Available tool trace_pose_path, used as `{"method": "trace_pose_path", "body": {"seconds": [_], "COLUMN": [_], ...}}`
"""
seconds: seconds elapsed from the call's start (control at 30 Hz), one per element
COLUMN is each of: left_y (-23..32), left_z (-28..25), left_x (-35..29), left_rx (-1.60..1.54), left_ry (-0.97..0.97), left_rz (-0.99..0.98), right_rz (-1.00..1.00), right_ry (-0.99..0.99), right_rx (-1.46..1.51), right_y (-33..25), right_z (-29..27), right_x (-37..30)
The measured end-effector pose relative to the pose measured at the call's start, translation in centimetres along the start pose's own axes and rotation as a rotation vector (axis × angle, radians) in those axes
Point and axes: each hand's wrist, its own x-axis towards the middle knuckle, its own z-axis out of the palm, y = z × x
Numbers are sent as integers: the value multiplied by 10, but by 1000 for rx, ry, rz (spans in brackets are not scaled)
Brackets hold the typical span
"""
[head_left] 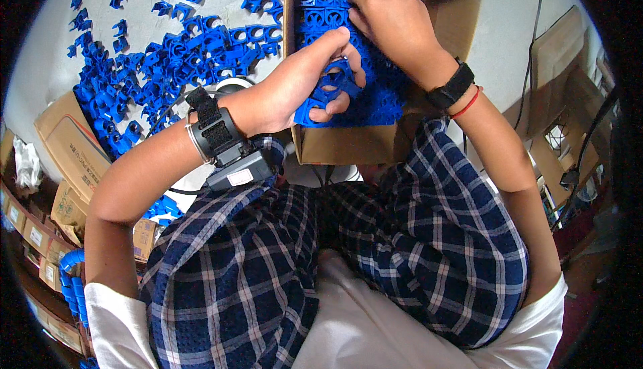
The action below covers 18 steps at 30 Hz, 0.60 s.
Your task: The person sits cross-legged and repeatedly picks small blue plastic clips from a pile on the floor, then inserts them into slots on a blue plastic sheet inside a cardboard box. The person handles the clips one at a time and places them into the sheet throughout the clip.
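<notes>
My left hand (295, 84) is over the open cardboard box (355, 146), its fingers curled round several blue pipe clips (333, 82). These are C-shaped plastic pieces, joined or bunched against the palm. Deeper in the box, rows of blue pipe clips (325, 18) stand side by side along the left wall. My right hand (395, 24) reaches over the far part of the box. Its bent thumb and fingers pinch at the right end of the far row, touching a clip there; the fingertips partly hide it. More clips lie beneath both hands.
Loose blue clips (171, 60) are heaped and scattered over the pale floor left of the box. A folded cardboard carton (74, 141) leans at the left, near stacked boxes (33, 231). A black cable (532, 54) runs down at the right, beside more cardboard (556, 67).
</notes>
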Motion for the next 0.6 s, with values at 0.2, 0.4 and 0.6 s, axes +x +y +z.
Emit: {"method": "trace_pose_path", "body": {"seconds": [0.2, 0.4, 0.6], "left_y": [-1, 2, 2], "left_z": [2, 4, 6], "left_x": [0, -3, -2], "left_rx": [-6, -14, 4], "left_ry": [16, 43, 43], "left_rz": [27, -6, 20], "right_rz": [-36, 17, -14], "right_ry": [59, 35, 61], "right_rx": [21, 85, 119], "right_y": [1, 4, 8], "right_z": [3, 3, 7], "right_x": [0, 0, 2]}}
